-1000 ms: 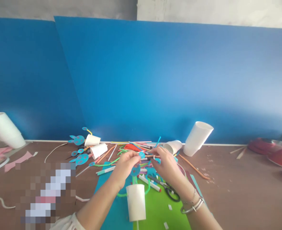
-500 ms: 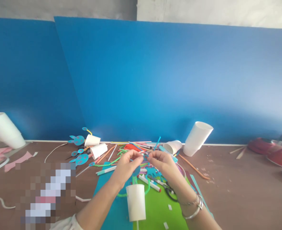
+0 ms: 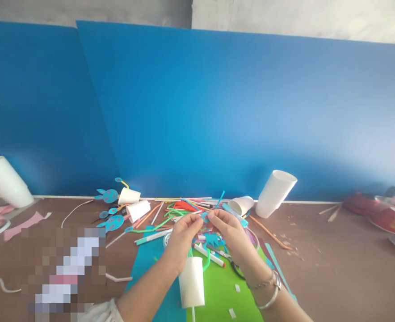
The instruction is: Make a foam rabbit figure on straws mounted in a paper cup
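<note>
Between my two hands a small blue paper piece (image 3: 205,218) is pinched by the fingertips. My left hand (image 3: 186,232) holds its left side, with finger and thumb pressed together. On the other side, my right hand (image 3: 227,228) grips it the same way, a metal bracelet on the wrist. Just below my hands a white paper cup (image 3: 192,282) with green straws stands over blue and green paper sheets (image 3: 224,297); a white straw sticks out under it. A marker (image 3: 209,256) and scissors (image 3: 229,259) lie by my right hand.
Blue paper figures on cups (image 3: 113,222) lie at the left. Straws (image 3: 155,214) are heaped behind my hands. A tilted stack of white cups (image 3: 276,193) leans by the blue panel, another (image 3: 8,182) at far left. Red items (image 3: 388,214) sit far right.
My hands have shifted slightly, and the blue piece between them now shows more. My left hand now covers the blue disc above the cup. The cup has moved barely to the right.
</note>
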{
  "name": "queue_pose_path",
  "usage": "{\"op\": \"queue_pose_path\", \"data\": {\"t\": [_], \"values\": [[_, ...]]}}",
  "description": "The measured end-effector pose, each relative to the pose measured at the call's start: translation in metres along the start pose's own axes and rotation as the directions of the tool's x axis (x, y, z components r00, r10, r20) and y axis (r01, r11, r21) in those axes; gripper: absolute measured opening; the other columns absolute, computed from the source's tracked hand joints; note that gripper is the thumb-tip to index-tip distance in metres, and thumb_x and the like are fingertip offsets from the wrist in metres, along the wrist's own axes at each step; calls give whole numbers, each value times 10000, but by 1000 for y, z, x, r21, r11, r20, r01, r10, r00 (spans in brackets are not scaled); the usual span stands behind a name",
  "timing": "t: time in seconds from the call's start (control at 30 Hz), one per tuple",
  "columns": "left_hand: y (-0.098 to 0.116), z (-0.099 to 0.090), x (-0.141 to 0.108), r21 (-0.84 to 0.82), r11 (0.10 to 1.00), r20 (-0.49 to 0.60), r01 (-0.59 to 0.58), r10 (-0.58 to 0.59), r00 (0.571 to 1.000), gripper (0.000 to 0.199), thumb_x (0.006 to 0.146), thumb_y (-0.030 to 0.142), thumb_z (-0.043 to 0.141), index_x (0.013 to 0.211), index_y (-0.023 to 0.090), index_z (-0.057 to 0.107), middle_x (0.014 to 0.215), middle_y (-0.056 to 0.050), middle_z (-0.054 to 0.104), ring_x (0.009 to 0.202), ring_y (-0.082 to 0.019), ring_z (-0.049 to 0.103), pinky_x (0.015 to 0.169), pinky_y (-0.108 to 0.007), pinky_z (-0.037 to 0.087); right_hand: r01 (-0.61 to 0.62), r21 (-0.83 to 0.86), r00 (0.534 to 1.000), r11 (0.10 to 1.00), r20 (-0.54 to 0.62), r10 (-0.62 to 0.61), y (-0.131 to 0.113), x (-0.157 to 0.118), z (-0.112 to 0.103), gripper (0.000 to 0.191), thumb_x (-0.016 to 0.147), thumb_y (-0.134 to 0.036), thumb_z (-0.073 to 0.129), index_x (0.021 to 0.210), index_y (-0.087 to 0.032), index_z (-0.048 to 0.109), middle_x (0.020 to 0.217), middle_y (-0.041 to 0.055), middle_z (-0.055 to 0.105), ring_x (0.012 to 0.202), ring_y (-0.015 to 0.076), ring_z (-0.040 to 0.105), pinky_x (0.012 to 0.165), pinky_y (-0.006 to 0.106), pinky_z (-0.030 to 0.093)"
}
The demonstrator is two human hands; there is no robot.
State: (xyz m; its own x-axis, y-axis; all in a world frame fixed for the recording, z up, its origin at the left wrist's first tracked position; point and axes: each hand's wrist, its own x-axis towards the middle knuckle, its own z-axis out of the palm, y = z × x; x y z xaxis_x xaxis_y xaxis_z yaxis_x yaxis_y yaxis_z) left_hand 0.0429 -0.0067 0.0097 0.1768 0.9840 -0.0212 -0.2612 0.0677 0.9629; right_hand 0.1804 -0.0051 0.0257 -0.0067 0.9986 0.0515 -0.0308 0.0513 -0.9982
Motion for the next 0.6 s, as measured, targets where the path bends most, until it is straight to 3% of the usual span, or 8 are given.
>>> {"op": "queue_pose_path", "data": {"t": [0.1,0.17,0.23,0.3,0.4,0.43,0.53,0.6], "values": [[4,-6,2,367,923,29,-118,116,993,181,805,347,555,831,179,619,763,-13,607,678,-148,547,608,-244,415,57,-72,998,996,-22,-59,10,6,-10,327,755,-502,635,724,-187,557,614,-27,537,562,120,462,545,251,356],[12,-14,1,640,728,78,-246,257,963,178,797,274,551,930,184,628,902,-56,650,842,-205,587,736,-298,446,69,-173,997,983,31,-65,20,9,-19,317,767,-500,605,706,-196,541,596,-28,528,548,126,465,533,257,360],[23,-21,-3,845,452,140,-284,326,935,227,782,232,558,991,166,618,989,-105,656,975,-262,577,851,-363,424,73,-315,994,946,98,-44,33,11,-29,277,774,-443,594,661,-206,506,572,-34,499,535,125,450,519,255,354],[34,-24,-12,951,248,130,-183,215,968,253,807,266,531,1006,134,616,989,-155,669,953,-306,603,808,-394,438,60,-436,993,898,118,-10,46,10,-37,221,810,-358,536,654,-213,479,575,-30,499,538,127,446,517,255,348],[40,-24,-34,994,87,64,-60,-37,997,327,853,383,453,882,140,669,843,-165,707,811,-335,659,705,-398,459,57,-517,994,854,111,0,57,10,-44,104,791,-258,513,699,-216,489,576,-39,473,536,128,421,514,258,329],[38,-23,-43,997,63,55,-50,-86,995,353,846,409,452,800,149,687,797,-166,710,800,-345,666,700,-396,461,64,-528,992,847,122,2,59,10,-46,61,782,-238,514,726,-215,505,581,-43,464,539,128,417,516,258,323],[21,-23,-66,994,105,28,-8,-185,982,410,752,532,547,618,176,700,735,-182,721,813,-394,673,711,-408,470,78,-542,984,837,178,24,60,11,-50,45,777,-219,511,798,-210,550,593,-51,443,547,126,409,517,254,308],[8,-28,-78,993,109,-9,41,-278,961,466,732,578,546,616,157,709,755,-222,721,820,-439,669,701,-436,472,67,-520,979,852,200,45,59,13,-52,70,782,-221,505,822,-205,560,590,-55,431,541,124,402,515,254,301]]}}
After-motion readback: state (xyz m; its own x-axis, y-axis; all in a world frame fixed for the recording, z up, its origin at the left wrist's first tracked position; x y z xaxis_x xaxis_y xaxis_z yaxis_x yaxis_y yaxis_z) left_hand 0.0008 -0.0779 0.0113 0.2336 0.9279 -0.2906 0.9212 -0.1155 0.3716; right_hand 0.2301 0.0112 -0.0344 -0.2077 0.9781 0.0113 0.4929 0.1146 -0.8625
